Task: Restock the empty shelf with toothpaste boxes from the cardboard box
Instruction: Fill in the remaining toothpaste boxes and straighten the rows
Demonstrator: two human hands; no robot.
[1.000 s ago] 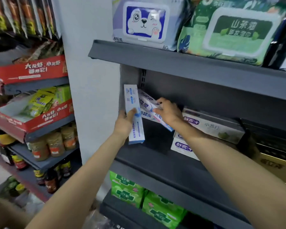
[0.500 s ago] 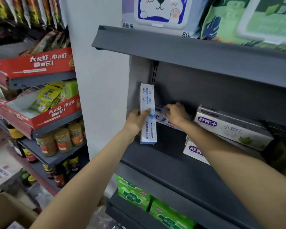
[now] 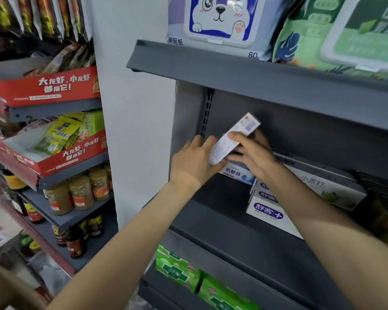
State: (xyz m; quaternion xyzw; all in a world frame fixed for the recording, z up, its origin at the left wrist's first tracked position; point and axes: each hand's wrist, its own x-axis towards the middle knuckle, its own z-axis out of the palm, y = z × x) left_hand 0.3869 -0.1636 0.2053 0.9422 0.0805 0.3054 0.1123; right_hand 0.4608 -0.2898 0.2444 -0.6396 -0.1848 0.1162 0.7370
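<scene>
Toothpaste boxes are seen in the head view on a dark grey shelf [image 3: 244, 231], at and around both hands. One box [image 3: 232, 138], white with fine print and tilted with its far end raised to the right, is held between the two hands above the shelf's left end. The right hand [image 3: 251, 154] is curled over its upper side, gripping it. The left hand [image 3: 194, 162] is laid against its lower left end with the fingers nearly straight; whether it is gripped there cannot be told, as the box is blurred. A second box [image 3: 238, 173], white and blue, lies on the shelf directly under the hands. Just right of the right forearm, a stack of white boxes [image 3: 268, 209] with purple logos rests on the shelf, topped by a long grey-and-green box [image 3: 325, 184]. Above the hands, wipes packs [image 3: 220, 21] stand on the upper shelf. Below the forearms, green packs [image 3: 177, 270] fill the lower shelf. Far left of the left arm, red trays [image 3: 47, 88], jars [image 3: 81, 193] and bottles [image 3: 76, 242] are racked, and a cardboard box [image 3: 7, 289] corner shows at the bottom left.
</scene>
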